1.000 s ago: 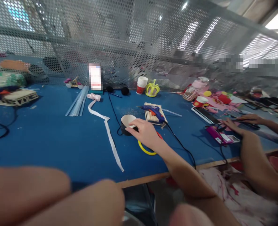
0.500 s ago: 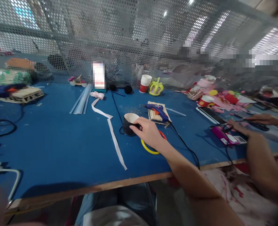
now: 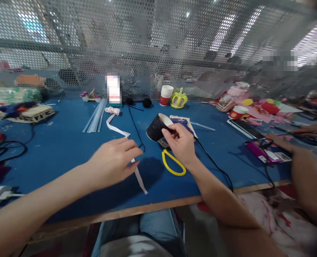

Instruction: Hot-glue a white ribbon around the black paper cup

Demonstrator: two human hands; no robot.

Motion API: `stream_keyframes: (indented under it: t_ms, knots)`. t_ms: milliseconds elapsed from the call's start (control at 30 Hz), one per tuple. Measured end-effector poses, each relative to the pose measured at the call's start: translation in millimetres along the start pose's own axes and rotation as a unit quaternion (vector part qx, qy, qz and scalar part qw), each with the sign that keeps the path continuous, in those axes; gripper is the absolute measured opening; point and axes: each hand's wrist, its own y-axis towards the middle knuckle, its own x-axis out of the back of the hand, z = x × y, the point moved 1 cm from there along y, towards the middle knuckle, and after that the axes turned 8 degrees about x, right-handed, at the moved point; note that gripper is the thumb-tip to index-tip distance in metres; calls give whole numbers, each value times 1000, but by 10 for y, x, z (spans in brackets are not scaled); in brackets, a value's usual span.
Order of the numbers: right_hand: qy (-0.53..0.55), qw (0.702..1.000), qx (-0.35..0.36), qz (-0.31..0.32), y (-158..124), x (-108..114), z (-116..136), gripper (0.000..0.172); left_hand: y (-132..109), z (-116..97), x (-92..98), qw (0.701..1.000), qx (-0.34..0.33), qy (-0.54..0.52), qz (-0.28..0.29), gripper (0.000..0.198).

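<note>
My right hand [image 3: 182, 142] pinches a black-covered paper cup [image 3: 155, 129] near its rim, thumb on the near side. The cup hangs tilted above the table, its white mouth toward the upper right. My left hand [image 3: 117, 159] is over a white ribbon [image 3: 140, 178] to the cup's lower left. Its fingers reach forward, the thumb stands apart, and nothing shows between them. Below my right hand lies a yellow loop [image 3: 171, 171]. A blue glue gun [image 3: 182, 122] rests on a pale stick mat behind that hand, partly hidden.
On the blue table [image 3: 75, 153] are clear glue sticks [image 3: 95, 117], a phone [image 3: 113, 88], black pompoms [image 3: 147, 103], stacked paper cups [image 3: 166, 96] and a yellow crown-like piece [image 3: 178, 99]. A black cord [image 3: 214, 160] runs to the front edge. A co-worker's hands [image 3: 281, 141] work at right.
My right hand has lifted the black cup off the table and tipped it. My left hand has come in from the lower left to above the ribbon.
</note>
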Motion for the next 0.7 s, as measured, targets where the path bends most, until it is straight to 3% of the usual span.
stream_keyframes:
  t_ms: [133,233,300,433,500,567,667,700]
  knots:
    - [-1,1000,5,-2,4,14,-15,16,432,242,-340,963,-41,257,63,34]
    - [2,1000,9,4,-4,9,-23,15,749,442,-479,962,-55,256,72,20]
    - [3,1000,15,11,-14,-2,-21,15,920,523,-374,974,-20,227,16,15]
    - [17,999,30,23,-33,-35,-13,14,1131,573,164,974,28,191,-117,39]
    - [29,999,31,35,-41,-56,-10,14,1127,582,379,971,56,140,-186,39]
    - [48,997,29,56,-53,-84,3,13,1025,574,420,975,61,97,-191,42]
    - [95,991,21,95,-90,-144,67,14,731,514,183,988,72,6,-135,52]
    - [116,987,19,108,-105,-167,100,14,620,482,58,988,79,-112,-77,57]
